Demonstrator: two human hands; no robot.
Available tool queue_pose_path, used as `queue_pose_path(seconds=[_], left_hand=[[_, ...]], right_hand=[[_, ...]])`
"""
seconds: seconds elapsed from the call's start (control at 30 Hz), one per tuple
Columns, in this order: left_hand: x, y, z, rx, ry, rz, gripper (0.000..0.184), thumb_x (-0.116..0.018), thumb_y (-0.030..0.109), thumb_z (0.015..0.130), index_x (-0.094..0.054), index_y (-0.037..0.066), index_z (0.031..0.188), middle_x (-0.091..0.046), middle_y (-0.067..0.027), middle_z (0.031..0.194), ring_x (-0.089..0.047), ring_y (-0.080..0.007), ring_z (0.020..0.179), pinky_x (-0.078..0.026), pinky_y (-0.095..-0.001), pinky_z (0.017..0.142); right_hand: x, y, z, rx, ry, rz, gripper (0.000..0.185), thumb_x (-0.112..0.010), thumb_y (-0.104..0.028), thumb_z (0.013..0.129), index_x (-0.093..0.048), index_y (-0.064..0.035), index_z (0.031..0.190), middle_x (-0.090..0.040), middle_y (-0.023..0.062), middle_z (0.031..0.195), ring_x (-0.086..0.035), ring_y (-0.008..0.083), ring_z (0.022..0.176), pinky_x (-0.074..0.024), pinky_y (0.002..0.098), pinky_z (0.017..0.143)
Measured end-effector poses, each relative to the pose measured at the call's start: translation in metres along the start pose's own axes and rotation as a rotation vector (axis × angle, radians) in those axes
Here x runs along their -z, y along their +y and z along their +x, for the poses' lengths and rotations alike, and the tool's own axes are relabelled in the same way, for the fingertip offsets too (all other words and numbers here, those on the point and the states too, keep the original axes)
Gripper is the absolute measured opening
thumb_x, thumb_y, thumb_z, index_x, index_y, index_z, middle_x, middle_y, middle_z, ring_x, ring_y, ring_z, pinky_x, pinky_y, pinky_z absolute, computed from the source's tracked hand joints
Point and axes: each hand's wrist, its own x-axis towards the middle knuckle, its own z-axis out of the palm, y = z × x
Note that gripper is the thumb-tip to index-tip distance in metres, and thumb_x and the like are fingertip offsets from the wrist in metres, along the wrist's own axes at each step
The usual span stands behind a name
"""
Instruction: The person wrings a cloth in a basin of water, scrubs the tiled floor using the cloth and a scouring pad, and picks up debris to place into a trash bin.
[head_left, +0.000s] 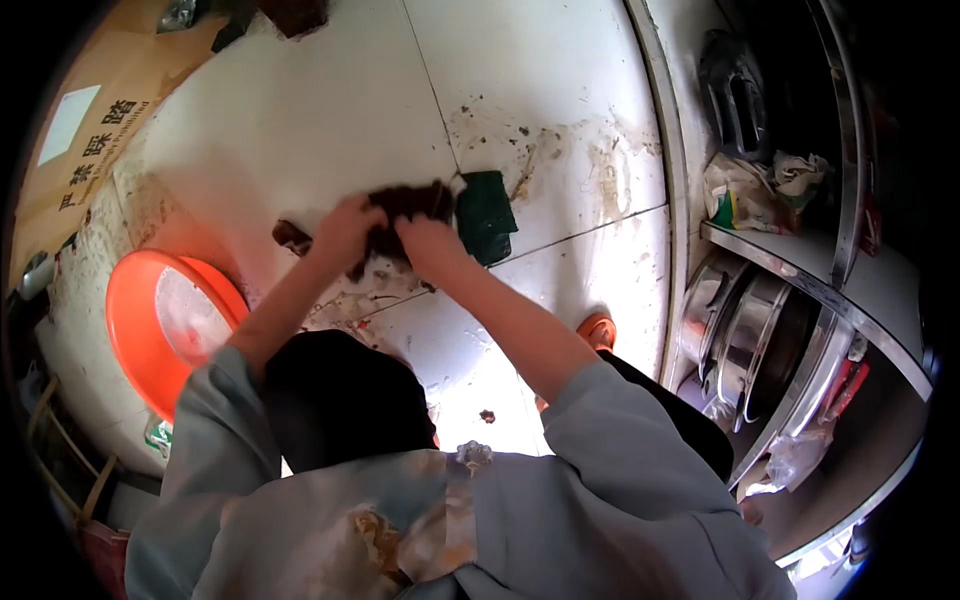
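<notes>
Low over the tiled floor, my left hand [345,230] and my right hand [428,243] are side by side, both with fingers closed on a dark brown rag [412,202]. It looks crumpled and soft, and my hands hide part of it. Just right of the rag lies a dark green flat piece [486,218], perhaps cloth or a scouring pad. A small brown lump [292,238] rests on the floor to the left of my left hand; its kind cannot be made out.
An orange basin [135,300] with whitish, sudsy contents stands at left. Dirt and crumbs litter the white tiles [550,90]. A cardboard box [110,110] is at upper left. Along the right, a metal shelf [830,290] holds steel pots [750,335] and bags.
</notes>
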Motion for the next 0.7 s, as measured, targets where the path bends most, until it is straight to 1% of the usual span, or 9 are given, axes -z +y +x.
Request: queue_pose_path(seconds=[0.03,0.13,0.23,0.3,0.33,0.37,0.43,0.53,0.7], left_hand=[[-0.012,0.004,-0.013,-0.051,-0.046,-0.011,0.022,-0.053,0.001,0.071,-0.06,0.015,0.086,-0.051,-0.0118,0.089,-0.052,-0.0318,0.091,-0.044,-0.0389,0.075],[-0.01,0.026,-0.031,-0.013,-0.5,-0.276,0.027,-0.056,0.0,0.068,-0.063,0.015,0.089,-0.051,-0.0132,0.092,-0.051,-0.0314,0.095,-0.043,-0.0363,0.081],[0.019,0.029,-0.003,0.111,-0.224,-0.566,0.03,-0.059,-0.001,0.067,-0.062,0.014,0.093,-0.052,-0.0125,0.094,-0.051,-0.0309,0.096,-0.042,-0.0351,0.085],[0.042,0.025,0.049,-0.02,0.052,-0.34,0.039,-0.06,-0.001,0.067,-0.061,0.014,0.103,-0.052,-0.0131,0.098,-0.05,-0.0317,0.098,-0.041,-0.0349,0.089],[0.055,0.023,0.081,-0.066,0.142,-0.192,0.048,-0.062,0.001,0.068,-0.056,0.016,0.114,-0.051,-0.0149,0.103,-0.049,-0.0328,0.1,-0.04,-0.0358,0.092],[0.07,0.035,0.11,-0.07,0.185,-0.167,0.052,-0.062,0.003,0.071,-0.053,0.016,0.12,-0.049,-0.0176,0.109,-0.049,-0.033,0.104,-0.04,-0.0359,0.093],[0.06,0.02,0.172,-0.127,0.208,0.021,0.059,-0.061,-0.001,0.072,-0.047,0.017,0.127,-0.047,-0.0161,0.113,-0.049,-0.0313,0.104,-0.042,-0.0343,0.089],[0.039,0.023,0.213,0.015,0.196,0.132,0.056,-0.063,0.0,0.07,-0.05,0.017,0.122,-0.049,-0.0158,0.112,-0.051,-0.033,0.103,-0.044,-0.038,0.086],[0.023,0.044,0.206,0.064,0.147,0.201,0.044,-0.061,-0.003,0.067,-0.057,0.016,0.106,-0.052,-0.0152,0.104,-0.053,-0.0352,0.096,-0.045,-0.041,0.082]], right_hand=[[-0.003,0.001,-0.008,-0.001,-0.025,-0.002,0.021,-0.063,-0.01,0.07,-0.056,-0.0073,0.09,-0.06,0.0154,0.087,-0.062,0.0311,0.081,-0.0512,0.0401,0.067],[0.025,0.013,-0.033,0.063,-0.389,0.222,0.013,-0.058,-0.006,0.069,-0.059,-0.0084,0.082,-0.062,0.0139,0.084,-0.061,0.0316,0.081,-0.0494,0.0405,0.069],[0.091,0.029,-0.021,0.124,-0.078,0.36,0.018,-0.059,-0.005,0.064,-0.059,-0.0054,0.082,-0.062,0.0137,0.075,-0.06,0.0305,0.072,-0.0481,0.0372,0.063],[0.158,0.037,0.006,-0.013,0.01,0.353,0.022,-0.06,-0.007,0.065,-0.059,-0.0069,0.087,-0.061,0.0154,0.076,-0.06,0.0306,0.075,-0.0476,0.039,0.068],[0.168,0.06,0.03,0.106,0.213,0.122,0.023,-0.06,-0.007,0.067,-0.059,-0.0081,0.09,-0.061,0.0167,0.084,-0.06,0.0317,0.081,-0.0464,0.0399,0.072],[0.181,0.076,0.053,0.069,0.28,-0.049,0.024,-0.06,-0.007,0.069,-0.06,-0.0102,0.093,-0.059,0.0154,0.098,-0.057,0.0311,0.092,-0.0459,0.0396,0.079],[0.185,0.109,0.096,0.072,0.425,-0.309,0.027,-0.058,-0.015,0.076,-0.061,-0.0169,0.103,-0.055,0.0103,0.107,-0.054,0.0309,0.099,-0.0462,0.0408,0.082],[0.159,0.127,0.116,0.076,0.474,-0.412,0.031,-0.058,-0.015,0.077,-0.059,-0.0169,0.109,-0.05,0.009,0.113,-0.052,0.0313,0.102,-0.0466,0.0407,0.083],[0.15,0.141,0.095,0.142,0.359,-0.404,0.028,-0.056,-0.012,0.079,-0.057,-0.0118,0.107,-0.05,0.0122,0.11,-0.056,0.0309,0.096,-0.0492,0.0401,0.078]])
